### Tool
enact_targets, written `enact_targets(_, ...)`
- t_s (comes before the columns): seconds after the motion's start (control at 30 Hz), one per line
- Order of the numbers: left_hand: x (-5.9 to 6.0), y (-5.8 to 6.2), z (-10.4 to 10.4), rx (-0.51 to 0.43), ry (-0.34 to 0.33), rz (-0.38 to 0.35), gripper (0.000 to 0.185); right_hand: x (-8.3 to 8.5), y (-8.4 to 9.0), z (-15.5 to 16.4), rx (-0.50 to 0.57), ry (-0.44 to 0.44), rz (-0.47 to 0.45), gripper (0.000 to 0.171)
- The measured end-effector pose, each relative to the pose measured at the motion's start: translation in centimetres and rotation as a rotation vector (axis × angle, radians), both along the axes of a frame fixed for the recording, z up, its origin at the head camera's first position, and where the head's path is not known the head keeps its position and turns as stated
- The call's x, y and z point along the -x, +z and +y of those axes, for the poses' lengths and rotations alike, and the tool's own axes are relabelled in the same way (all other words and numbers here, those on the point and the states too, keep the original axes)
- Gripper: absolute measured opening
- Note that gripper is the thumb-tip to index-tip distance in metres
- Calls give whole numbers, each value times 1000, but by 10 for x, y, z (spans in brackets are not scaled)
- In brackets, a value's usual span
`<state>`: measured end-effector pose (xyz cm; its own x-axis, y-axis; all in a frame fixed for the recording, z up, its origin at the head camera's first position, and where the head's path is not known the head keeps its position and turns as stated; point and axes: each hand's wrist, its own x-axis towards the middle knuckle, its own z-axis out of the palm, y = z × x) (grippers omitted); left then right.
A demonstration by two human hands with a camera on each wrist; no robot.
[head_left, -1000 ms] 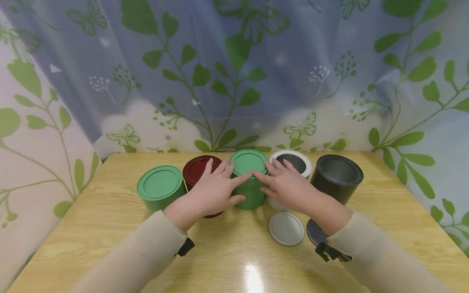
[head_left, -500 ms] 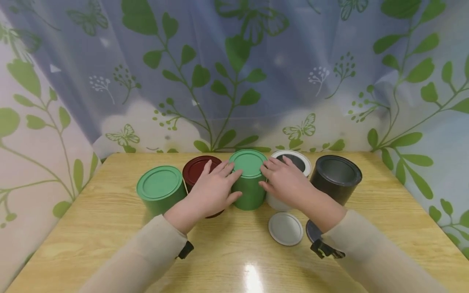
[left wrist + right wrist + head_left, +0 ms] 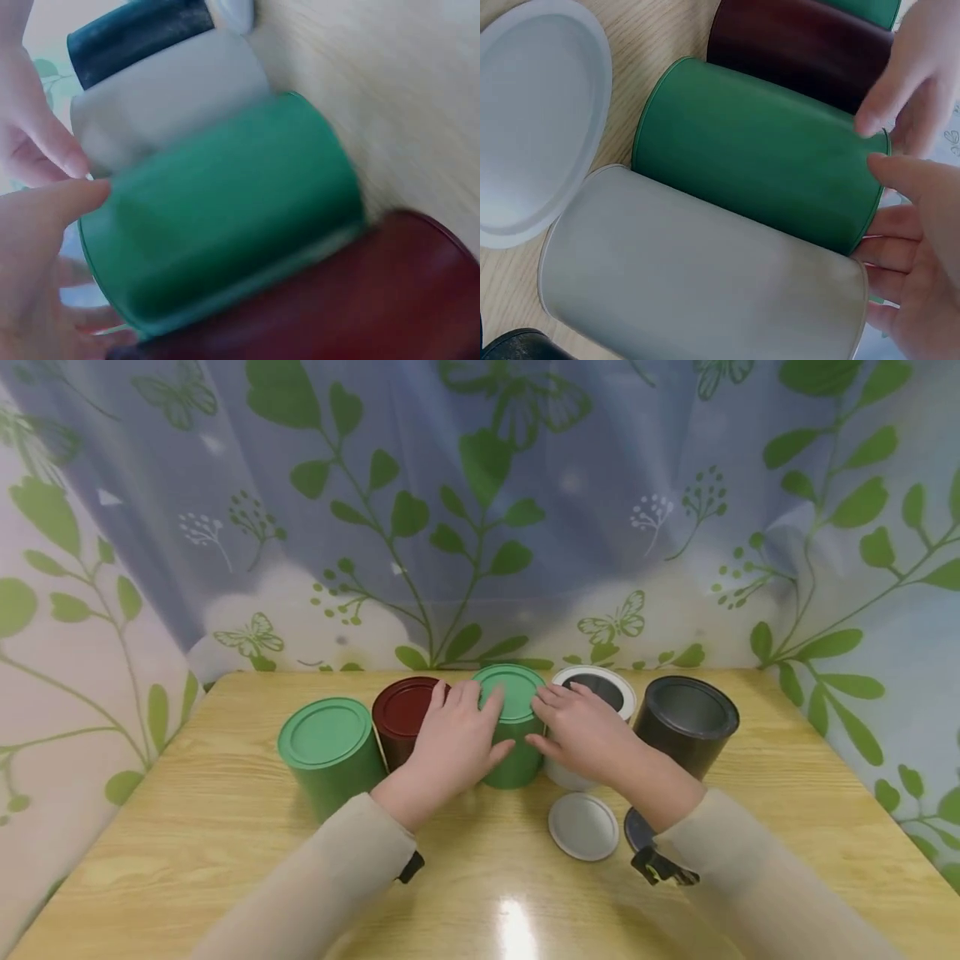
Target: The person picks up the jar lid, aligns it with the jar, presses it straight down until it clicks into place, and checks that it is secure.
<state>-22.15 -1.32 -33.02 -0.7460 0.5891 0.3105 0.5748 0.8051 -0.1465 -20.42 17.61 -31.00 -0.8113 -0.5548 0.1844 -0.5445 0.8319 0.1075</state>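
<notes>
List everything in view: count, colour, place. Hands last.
green cans: 2, both lidded; one at the row's left end, one in the middle between the hands
dark red can: 1, lidded, between the two green cans
white can: 1, open, right of the middle green can
black can: 1, open, at the row's right end
white lid: 1, flat on the table in front of the white can
dark lid: 1, flat on the table, partly hidden by the right forearm
table: 1, light wood
curtain: leaf and butterfly print, behind the table
left hand: fingers on the middle green can's lid, thumb on its side
right hand: fingers at the middle green can's lid rim
</notes>
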Motion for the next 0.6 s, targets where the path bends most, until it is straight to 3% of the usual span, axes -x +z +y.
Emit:
enact_targets(0.1, 7, 2, 13, 54, 10, -50, 76, 0, 1, 1, -2, 3, -13, 54)
enact_targets(0.23, 17, 2, 19, 120, -4, -135, 76, 2, -2, 0, 25, -5, -16, 51)
enact_targets(0.33, 22, 2, 19, 123, -20, -147, 74, 4, -4, -4, 55, -45, -19, 49)
enact_targets(0.5, 25, 2, 20, 107, -70, -113, 74, 9, -3, -7, 11, -147, -165, 70)
enact_targets(0.6, 25, 1, 21, 127, -69, -131, 77, 13, -4, -8, -37, -164, -236, 78)
